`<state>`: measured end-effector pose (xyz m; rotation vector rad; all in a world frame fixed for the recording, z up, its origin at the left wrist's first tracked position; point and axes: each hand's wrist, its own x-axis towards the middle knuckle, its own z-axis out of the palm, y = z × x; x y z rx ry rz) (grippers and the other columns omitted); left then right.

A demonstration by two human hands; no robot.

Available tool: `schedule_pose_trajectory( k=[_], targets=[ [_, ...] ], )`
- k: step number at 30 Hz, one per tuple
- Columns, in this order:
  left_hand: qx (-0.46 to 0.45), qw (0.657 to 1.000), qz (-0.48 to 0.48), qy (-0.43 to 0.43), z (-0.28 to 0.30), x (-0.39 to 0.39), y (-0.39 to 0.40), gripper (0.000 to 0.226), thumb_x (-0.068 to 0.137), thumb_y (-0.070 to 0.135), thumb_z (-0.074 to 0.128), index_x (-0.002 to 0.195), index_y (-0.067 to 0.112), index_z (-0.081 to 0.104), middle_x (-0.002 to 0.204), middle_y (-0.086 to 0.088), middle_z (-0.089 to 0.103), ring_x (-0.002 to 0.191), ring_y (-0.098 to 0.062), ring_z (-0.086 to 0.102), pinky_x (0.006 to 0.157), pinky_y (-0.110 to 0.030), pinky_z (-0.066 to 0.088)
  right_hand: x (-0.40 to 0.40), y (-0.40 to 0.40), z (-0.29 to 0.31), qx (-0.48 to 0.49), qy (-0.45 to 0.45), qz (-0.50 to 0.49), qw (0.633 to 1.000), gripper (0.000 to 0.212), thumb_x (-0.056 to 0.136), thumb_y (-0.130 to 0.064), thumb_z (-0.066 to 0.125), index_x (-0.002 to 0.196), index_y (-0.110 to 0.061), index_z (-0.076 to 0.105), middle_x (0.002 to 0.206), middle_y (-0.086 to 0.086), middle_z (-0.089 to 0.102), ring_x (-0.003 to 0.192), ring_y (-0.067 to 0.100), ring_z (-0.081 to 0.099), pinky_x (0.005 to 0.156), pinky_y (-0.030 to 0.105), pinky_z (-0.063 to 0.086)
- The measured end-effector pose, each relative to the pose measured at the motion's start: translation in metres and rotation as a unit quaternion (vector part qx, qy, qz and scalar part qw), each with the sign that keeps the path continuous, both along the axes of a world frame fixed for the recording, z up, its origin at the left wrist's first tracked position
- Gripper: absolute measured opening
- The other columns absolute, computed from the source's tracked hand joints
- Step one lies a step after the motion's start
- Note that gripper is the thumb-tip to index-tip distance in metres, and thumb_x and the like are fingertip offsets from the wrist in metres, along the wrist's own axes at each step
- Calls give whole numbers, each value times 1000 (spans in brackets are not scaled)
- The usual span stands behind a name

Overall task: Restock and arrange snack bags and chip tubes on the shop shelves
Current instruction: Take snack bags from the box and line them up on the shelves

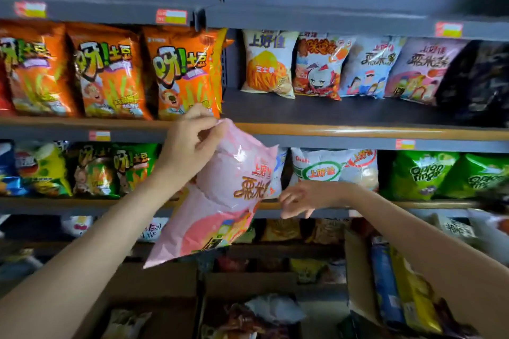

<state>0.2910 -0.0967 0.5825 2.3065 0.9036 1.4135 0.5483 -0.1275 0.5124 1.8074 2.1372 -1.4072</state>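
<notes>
My left hand (190, 143) pinches the top edge of a pink snack bag (220, 201), which hangs tilted in front of the shelves. Just right of the bag's lower edge is my right hand (303, 197), fingers spread and loose, holding nothing. The upper shelf (358, 131) carries orange snack bags (107, 71) on the left and a row of white and pale bags (322, 66) on the right, set back from the front edge. A matching pink bag (421, 69) stands in that row.
The shelf below holds green and yellow bags (93, 170), white bags (327, 168) and green onion-ring bags (424, 173). Open cardboard boxes (358, 278) with more snacks stand below. A dark bag (479, 82) sits at the far right.
</notes>
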Motion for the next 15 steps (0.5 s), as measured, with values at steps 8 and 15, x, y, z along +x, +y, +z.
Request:
schedule_pose_trajectory(
  k=[8,15],
  targets=[
    [-112,973,-13,-203,55,144,43,30,92,22,53,62,19,52,59,3,42,48,3,40,52,-19,32,116,-4,74,96,262,-64,958,75,56,-56,80,119,-29,50,116,-15,64,106,4,60,89,31,47],
    [-222,915,-71,-329,61,274,43,15,97,17,48,90,17,62,76,3,58,62,-3,52,55,-19,43,220,-17,99,218,302,-170,912,59,59,-24,84,108,-27,54,90,-16,71,83,4,66,57,18,51]
  ],
)
